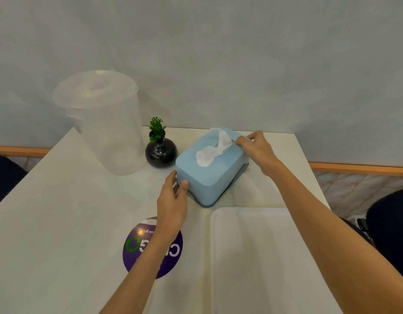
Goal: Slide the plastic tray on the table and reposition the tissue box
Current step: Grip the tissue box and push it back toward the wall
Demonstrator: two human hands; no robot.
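A light blue tissue box (pixel 213 175) with a white tissue sticking out of its top lies at an angle on the white table (pixel 60 223), near the far edge. My left hand (pixel 173 200) grips its near left corner. My right hand (pixel 256 150) holds its far right corner. A white plastic tray (pixel 264 257) lies flat at the near right of the table, just in front of the box, partly under my right forearm.
A tall clear plastic pitcher with a lid (pixel 105 123) stands at the far left. A small black round vase with a green plant (pixel 161 150) sits between the pitcher and the box. A purple round sticker (pixel 153 248) marks the table. A wall runs behind.
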